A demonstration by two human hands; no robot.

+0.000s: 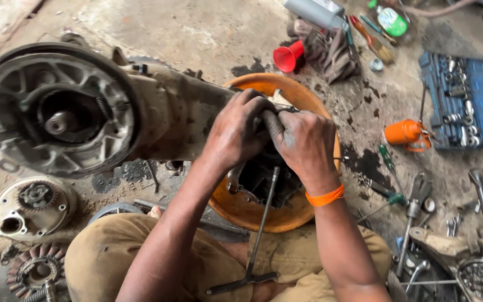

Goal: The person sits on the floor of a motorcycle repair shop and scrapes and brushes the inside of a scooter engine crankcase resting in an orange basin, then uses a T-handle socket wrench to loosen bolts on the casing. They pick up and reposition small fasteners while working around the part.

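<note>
Both hands meet over the orange basin (pixel 320 210). Left hand (pixel 236 131) and right hand (pixel 304 142), fingertips together, pinch an unidentifiable small part above the engine case (pixel 169 112); grip unclear.

A grimy scooter engine casing (pixel 157 112) lies on its side, its round drum end with springs at nine o'clock and its narrower end at three o'clock resting over an orange basin (pixel 278 218). A dark engine part (pixel 264 179) sits inside the basin at the casing's three o'clock end. A black T-handle wrench (pixel 255 240) stands in it, handle toward six o'clock.
</note>
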